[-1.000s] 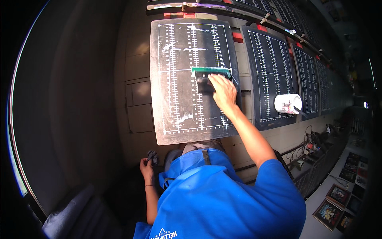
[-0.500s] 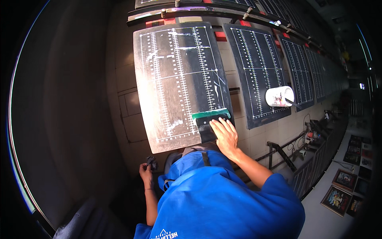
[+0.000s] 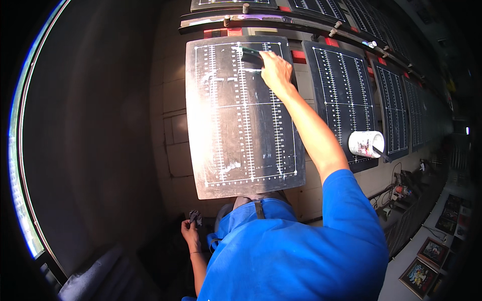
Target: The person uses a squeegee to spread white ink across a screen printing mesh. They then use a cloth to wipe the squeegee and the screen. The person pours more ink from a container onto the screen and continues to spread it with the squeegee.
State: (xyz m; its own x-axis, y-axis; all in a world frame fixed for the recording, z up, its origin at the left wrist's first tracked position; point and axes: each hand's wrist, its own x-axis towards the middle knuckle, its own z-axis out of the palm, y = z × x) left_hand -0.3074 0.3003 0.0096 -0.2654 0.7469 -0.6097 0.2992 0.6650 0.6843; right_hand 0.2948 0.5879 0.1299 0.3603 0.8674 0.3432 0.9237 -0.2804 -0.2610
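In front of me lies a dark printing board [image 3: 228, 130] marked with white ruled scales and a white border. My right hand [image 3: 277, 70] reaches over its far part, closed on a dark squeegee [image 3: 252, 57] whose green blade edge showed earlier. The blade is near the top middle of the board; whether it touches the surface I cannot tell. White smears [image 3: 213, 78] of ink or paste mark the board's upper part, and more lie at its lower left. Low at my left side, my left hand [image 3: 190, 233] pinches a crumpled dark cloth [image 3: 196, 217].
On the neighbouring board [image 3: 341, 90] to the right stands a white tub [image 3: 362, 143] with a dark handle sticking out. More marked boards run off to the right. A dark rail [image 3: 281, 22] with pegs crosses behind them. Framed pictures [image 3: 419, 276] lie at the lower right.
My right hand has lifted the squeegee from the board's near right corner and carried it to the far end. My left hand keeps the cloth at my side. The view has shifted slightly.
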